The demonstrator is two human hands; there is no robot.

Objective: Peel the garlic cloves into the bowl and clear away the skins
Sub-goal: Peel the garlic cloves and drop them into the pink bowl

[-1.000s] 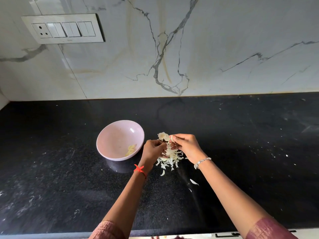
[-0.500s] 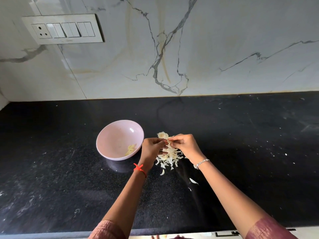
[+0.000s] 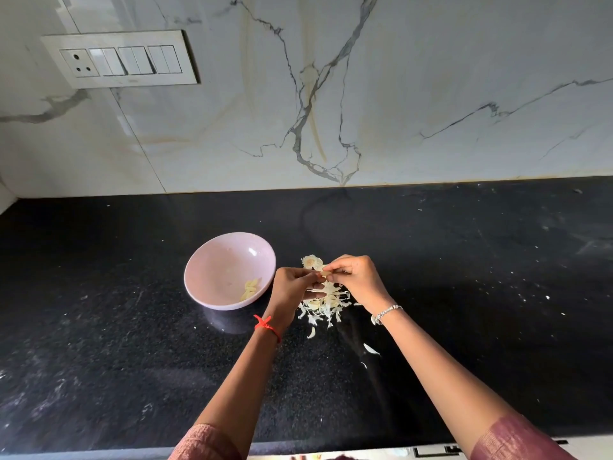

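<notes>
Left hand (image 3: 292, 287) has met right hand (image 3: 356, 280), both pinching a clove (image 3: 323, 275) above the skins (image 3: 326, 305).

My bowl (image 3: 225, 260) is pale pink, the peeled cloves (image 3: 251, 288) in it pale yellow, the skins (image 3: 323, 305) off-white. The countertop (image 3: 132, 360) is black with fine white speckles; the wall (image 3: 414, 94) is white marble, grey-veined and tan-streaked. A red thread (image 3: 265, 324) rings my left wrist, a silver bracelet (image 3: 386, 312) my right.
</notes>
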